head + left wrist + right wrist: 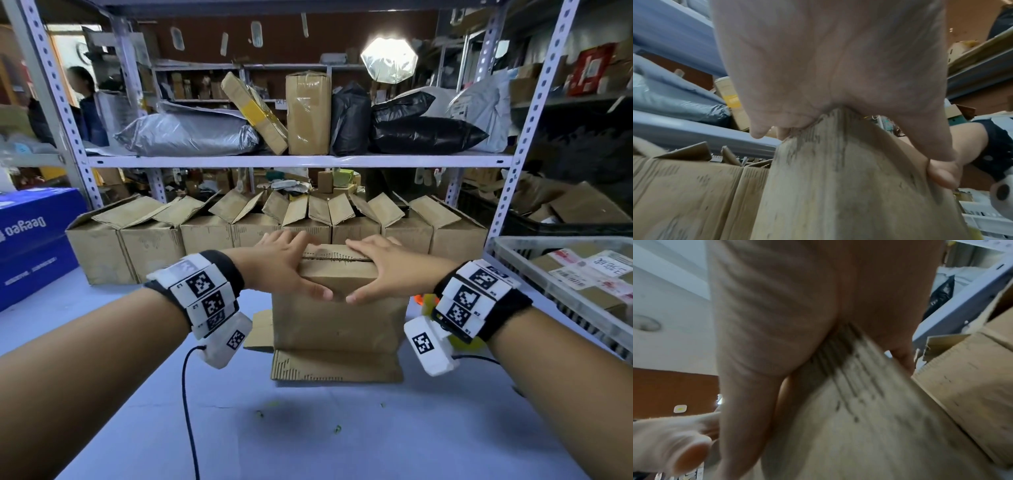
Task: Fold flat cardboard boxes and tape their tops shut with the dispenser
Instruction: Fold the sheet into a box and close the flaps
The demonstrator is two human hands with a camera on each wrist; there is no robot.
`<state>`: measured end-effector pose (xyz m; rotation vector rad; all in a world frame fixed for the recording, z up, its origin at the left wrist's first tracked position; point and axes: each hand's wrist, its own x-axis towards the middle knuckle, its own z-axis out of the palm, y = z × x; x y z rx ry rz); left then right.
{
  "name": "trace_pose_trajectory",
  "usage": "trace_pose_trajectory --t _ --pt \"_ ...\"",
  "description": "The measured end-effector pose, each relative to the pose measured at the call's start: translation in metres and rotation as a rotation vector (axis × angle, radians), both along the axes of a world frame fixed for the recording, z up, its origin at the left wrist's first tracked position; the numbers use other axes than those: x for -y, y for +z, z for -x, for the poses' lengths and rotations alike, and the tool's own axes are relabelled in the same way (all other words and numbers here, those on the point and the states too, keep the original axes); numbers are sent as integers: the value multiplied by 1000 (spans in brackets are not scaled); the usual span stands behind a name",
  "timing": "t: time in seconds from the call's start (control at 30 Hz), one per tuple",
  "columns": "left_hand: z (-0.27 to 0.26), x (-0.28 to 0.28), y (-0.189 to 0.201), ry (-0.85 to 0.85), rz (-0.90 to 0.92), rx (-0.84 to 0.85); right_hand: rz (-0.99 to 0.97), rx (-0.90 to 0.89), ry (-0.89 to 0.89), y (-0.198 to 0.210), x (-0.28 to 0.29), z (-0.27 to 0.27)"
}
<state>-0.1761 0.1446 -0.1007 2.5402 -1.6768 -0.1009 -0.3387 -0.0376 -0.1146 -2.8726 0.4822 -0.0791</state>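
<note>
A brown cardboard box (339, 318) stands upright on the blue-grey table, its top flaps folded down with a seam (337, 259) between them. My left hand (284, 263) lies flat on the left of the top, thumb down on the front face. My right hand (373, 269) mirrors it on the right, and the two thumbs nearly meet. The bottom flaps (337, 368) splay out on the table. In the left wrist view my palm (818, 65) presses on the box corner (838, 178). The right wrist view shows my right palm (797, 305) on the box (869, 426).
A row of open-topped boxes (205, 236) stands along the back under the metal shelf (301, 160). A blue carton (34, 240) sits on the left, a white crate (513, 250) with parcels on the right. A yellow and orange object (426, 303) is half hidden behind my right wrist.
</note>
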Motion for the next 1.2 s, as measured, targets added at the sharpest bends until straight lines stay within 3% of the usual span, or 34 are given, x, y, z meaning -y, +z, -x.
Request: trace_pose_trajectory --t 0.17,0.3,0.47,0.93,1.1,1.2 --pt "5 11 4 -106 -28 179 24 -6 2 4 1 -1" --pt "7 18 -8 -89 -97 187 101 46 9 -2 -1 -4" --pt "3 16 -18 -97 9 202 100 114 -10 -9 -1 -7" --pt "3 17 -22 -96 37 224 -25 204 -40 -18 -2 -8" --pt "3 15 -22 -75 39 144 -39 196 -37 -18 -2 -7" --pt "3 14 -21 -95 19 153 -218 214 -20 -17 -2 -2"
